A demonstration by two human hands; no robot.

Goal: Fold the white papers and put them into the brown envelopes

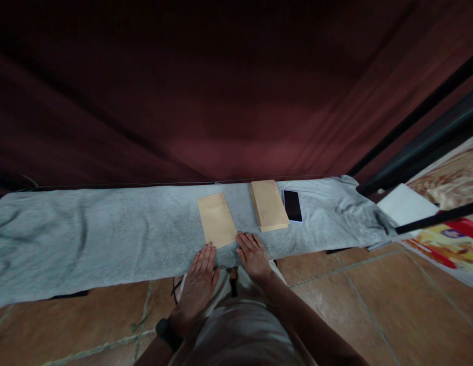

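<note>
A single tan paper envelope lies flat on the grey cloth, slightly turned. My left hand rests flat by its lower left corner, fingers stretched out and the tips at the paper's edge. At the lower right corner my right hand lies palm down, fingers a little spread, fingertips at or just beside the envelope. To the right of it sits a neat stack of similar tan envelopes. Neither hand grips anything.
A dark-screened phone lies just right of the stack. A dark red curtain hangs behind the cloth-covered surface. At right are black metal bars, a white sheet and a colourful printed box. Tiled floor shows in front.
</note>
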